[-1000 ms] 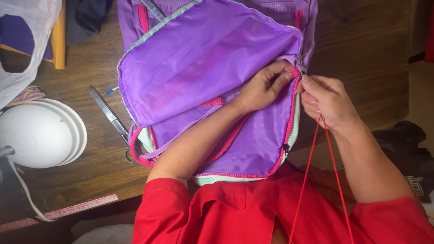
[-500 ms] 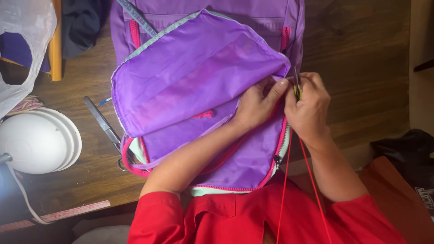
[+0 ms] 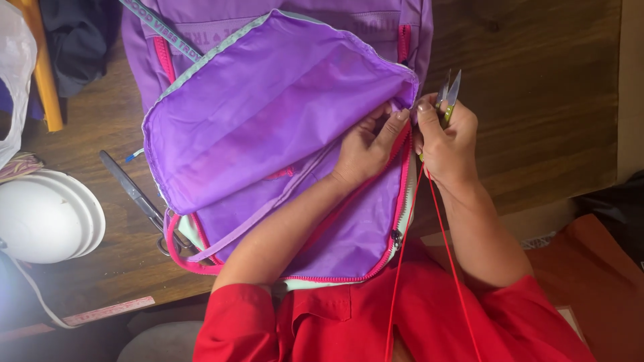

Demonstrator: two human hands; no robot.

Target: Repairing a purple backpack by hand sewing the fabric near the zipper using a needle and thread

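Observation:
A purple backpack (image 3: 268,127) with pink zipper trim lies open on the wooden table (image 3: 537,107), its lining turned up. My left hand (image 3: 365,144) pinches the lining's edge near the pink zipper at the bag's right side. My right hand (image 3: 446,141) sits right beside it, closed on small thread snips (image 3: 448,90) whose metal blades point away from me. Two strands of red thread (image 3: 429,221) run from under my right hand down to my red shirt.
Long scissors (image 3: 134,194) lie on the table left of the bag, partly under it. A white round lamp-like object (image 3: 43,218) sits at the left edge. Dark cloth (image 3: 80,40) and a yellow chair leg (image 3: 43,67) are at the top left. A measuring tape (image 3: 107,310) lies along the table's near edge.
Both hands have shifted up along the bag's right edge. The snips' blades now show above my right hand; they were not visible a second ago.

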